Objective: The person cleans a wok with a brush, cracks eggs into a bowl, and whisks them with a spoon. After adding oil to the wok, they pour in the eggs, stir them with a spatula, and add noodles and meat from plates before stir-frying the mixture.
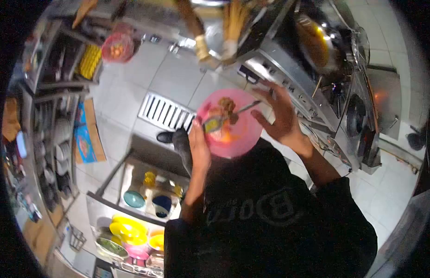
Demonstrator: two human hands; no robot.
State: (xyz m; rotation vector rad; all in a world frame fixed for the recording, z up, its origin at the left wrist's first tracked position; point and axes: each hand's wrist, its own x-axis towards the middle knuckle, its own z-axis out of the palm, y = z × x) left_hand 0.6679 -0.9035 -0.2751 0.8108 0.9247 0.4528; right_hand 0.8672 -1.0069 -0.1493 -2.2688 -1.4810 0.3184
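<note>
A pink plastic bowl (243,134) is in front of my body, with brown lumps of food (226,104) and some orange and yellow pieces inside. My left hand (199,146) grips the bowl's left rim. Across the bowl lies a metal spoon (243,109), its yellowish bowl end near my left fingers. The spoon's handle points toward my right hand (281,116), which hovers beside the right rim with fingers spread. The handle's tip lies between that thumb and fingers, seemingly untouched. Blur hides finer detail of the food.
A stove (289,78) with a large wok (317,44) stands at upper right. Left of me are shelves (43,139) with stacked dishes. A floor drain grate (166,112) lies ahead. Yellow bowls (128,229) sit on a rack at lower left. Another pink container (117,47) is at upper left.
</note>
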